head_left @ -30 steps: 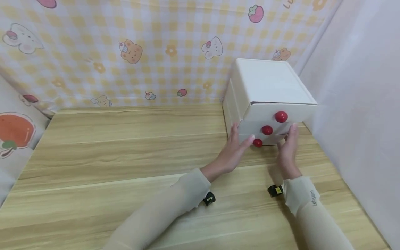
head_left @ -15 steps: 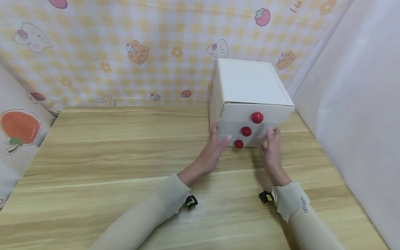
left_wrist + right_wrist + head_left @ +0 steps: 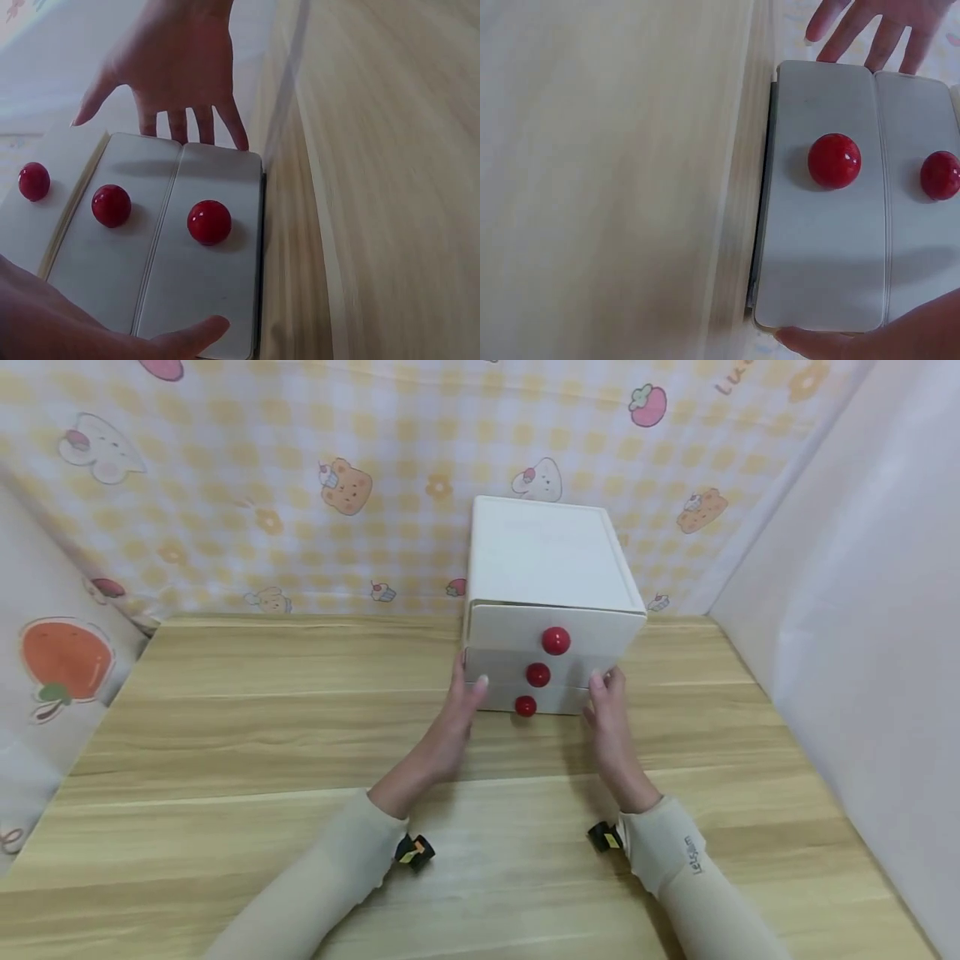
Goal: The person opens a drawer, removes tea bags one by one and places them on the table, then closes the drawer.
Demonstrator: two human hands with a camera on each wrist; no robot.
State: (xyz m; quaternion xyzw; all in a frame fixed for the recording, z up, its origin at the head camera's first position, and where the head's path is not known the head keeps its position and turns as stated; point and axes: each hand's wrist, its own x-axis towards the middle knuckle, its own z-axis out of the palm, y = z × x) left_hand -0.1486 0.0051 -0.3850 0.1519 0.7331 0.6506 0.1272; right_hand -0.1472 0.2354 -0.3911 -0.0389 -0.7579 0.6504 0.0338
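Observation:
A white drawer box [image 3: 551,552] stands on the wooden table, front toward me. Three stacked drawers carry round red knobs [image 3: 556,641]; the top front juts out beyond the lower ones. My left hand [image 3: 446,735] presses the box's lower left side with extended fingers, its thumb at the front. On the opposite lower side is my right hand [image 3: 612,731], thumb by the front corner. In the left wrist view, the right hand's fingers [image 3: 202,124] lie straight and spread along the side. The right wrist view shows the lower two knobs [image 3: 834,160] close up.
The wood-grained table [image 3: 262,727] extends to the left and in front of the box. Behind it hangs a yellow checked cloth [image 3: 300,552] with cartoon prints. White cloth [image 3: 847,635] borders the right side. Small black devices [image 3: 414,852] are worn at both wrists.
The drawer box has moved left across the table between both hands and turned to face me more squarely. The hands have kept their places on its sides. The head view has shifted slightly.

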